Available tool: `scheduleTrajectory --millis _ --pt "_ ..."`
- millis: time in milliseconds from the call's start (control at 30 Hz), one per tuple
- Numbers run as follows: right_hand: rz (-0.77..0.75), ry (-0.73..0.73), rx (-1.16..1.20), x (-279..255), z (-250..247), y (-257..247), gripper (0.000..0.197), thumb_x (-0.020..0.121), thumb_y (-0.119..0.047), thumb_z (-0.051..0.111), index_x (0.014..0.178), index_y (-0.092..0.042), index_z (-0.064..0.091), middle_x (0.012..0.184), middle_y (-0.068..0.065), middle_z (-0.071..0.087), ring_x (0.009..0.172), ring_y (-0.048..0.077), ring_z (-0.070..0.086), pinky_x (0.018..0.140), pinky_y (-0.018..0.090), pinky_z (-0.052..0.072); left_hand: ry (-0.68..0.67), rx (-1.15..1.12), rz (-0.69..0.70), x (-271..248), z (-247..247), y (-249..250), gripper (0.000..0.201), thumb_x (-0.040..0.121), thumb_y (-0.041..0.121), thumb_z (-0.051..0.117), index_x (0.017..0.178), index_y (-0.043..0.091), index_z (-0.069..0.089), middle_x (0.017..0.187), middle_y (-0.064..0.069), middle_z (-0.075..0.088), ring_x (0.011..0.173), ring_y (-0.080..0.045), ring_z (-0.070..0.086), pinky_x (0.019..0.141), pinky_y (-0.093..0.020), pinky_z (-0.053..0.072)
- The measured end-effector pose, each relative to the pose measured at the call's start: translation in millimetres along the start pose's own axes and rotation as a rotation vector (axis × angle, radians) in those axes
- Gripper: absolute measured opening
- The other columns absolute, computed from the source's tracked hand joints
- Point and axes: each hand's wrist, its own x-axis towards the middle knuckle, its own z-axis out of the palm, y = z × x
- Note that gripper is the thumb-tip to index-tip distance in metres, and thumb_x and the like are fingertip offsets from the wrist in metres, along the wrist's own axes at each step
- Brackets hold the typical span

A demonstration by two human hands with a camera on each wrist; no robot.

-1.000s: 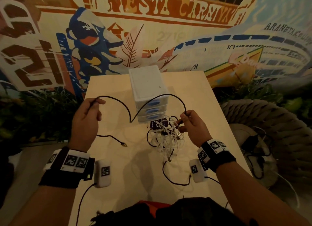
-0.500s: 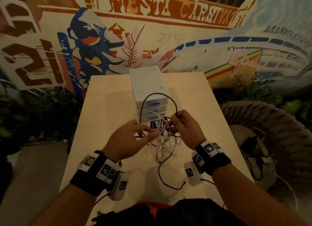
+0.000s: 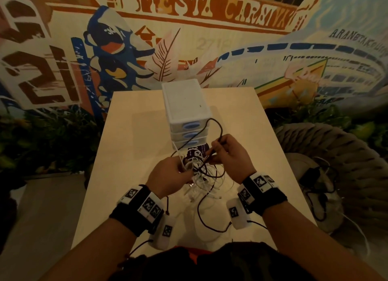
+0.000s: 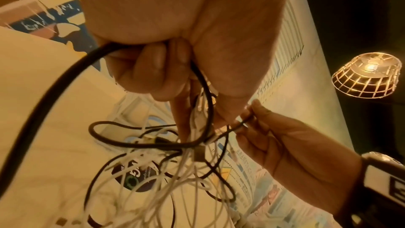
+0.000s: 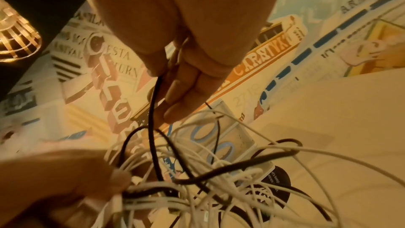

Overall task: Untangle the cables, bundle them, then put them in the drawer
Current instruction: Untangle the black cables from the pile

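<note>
A tangle of white cables (image 3: pixel 204 178) lies on the pale table (image 3: pixel 130 154) in front of a white drawer unit (image 3: pixel 184 104) whose three blue-handled drawers are closed. My left hand (image 3: pixel 182 169) grips a bunch of white strands together with the black cable (image 4: pixel 43 96). My right hand (image 3: pixel 214 152) pinches the black cable (image 5: pixel 153 103) near its end, just right of the left hand. A loop of that black cable (image 3: pixel 219 129) arcs up across the drawer fronts. A dark round card (image 3: pixel 195 153) lies under the tangle.
A thick woven rope seat (image 3: pixel 327 150) stands right of the table, with a black adapter and leads (image 3: pixel 312 175) on it. A mural wall and plants are behind. A black lead (image 3: pixel 207 224) from the wrist camera curls on the near table. A caged lamp (image 4: pixel 366 75) hangs overhead.
My left hand came in from the far left to the tangle and now grips it. The wide black arcs have collapsed into a small loop. The right hand kept its pinch and barely moved.
</note>
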Motion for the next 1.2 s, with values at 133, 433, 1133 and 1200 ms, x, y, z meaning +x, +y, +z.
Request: scheduleTrajectory --millis 133,433,1133,1200 --pt "0.077 0.051 0.140 6 -9 -7 0.011 0.107 -0.018 0.047 0.101 -0.008 0.047 0.082 0.006 0.073 0.075 0.033 0.075 0.066 0.039 0.061 0.035 -0.108 0.039 2 -9 -6 0.008 0.089 0.028 0.071 0.094 0.030 0.076 0.079 0.012 0.076 0.076 0.004 0.068 0.071 -0.023 0.051" --pt "0.202 0.050 0.231 10 -11 1 0.015 0.105 -0.024 0.054 0.110 -0.011 0.054 0.087 0.013 0.073 0.070 0.034 0.073 0.064 0.038 0.060 0.039 -0.214 0.050 1 -11 -7 0.007 0.091 0.022 0.070 0.094 0.024 0.076 0.078 0.006 0.077 0.075 -0.005 0.073 0.078 -0.037 0.059" --pt "0.147 -0.106 0.046 -2 -20 17 0.015 0.106 -0.002 0.040 0.101 -0.014 0.048 0.098 0.012 0.068 0.079 0.027 0.068 0.073 0.041 0.061 -0.011 -0.127 -0.030 -7 -20 -17 0.046 0.078 0.062 0.077 0.117 0.047 0.058 0.088 0.018 0.075 0.085 0.005 0.066 0.072 -0.014 0.043" --pt "0.145 -0.086 0.018 0 -26 20 0.017 0.106 -0.001 0.039 0.099 -0.013 0.047 0.096 0.012 0.067 0.078 0.025 0.067 0.073 0.042 0.060 0.038 -0.099 -0.059 -6 -30 -28 0.043 0.078 0.062 0.076 0.115 0.047 0.059 0.087 0.015 0.074 0.082 0.000 0.067 0.070 -0.017 0.045"
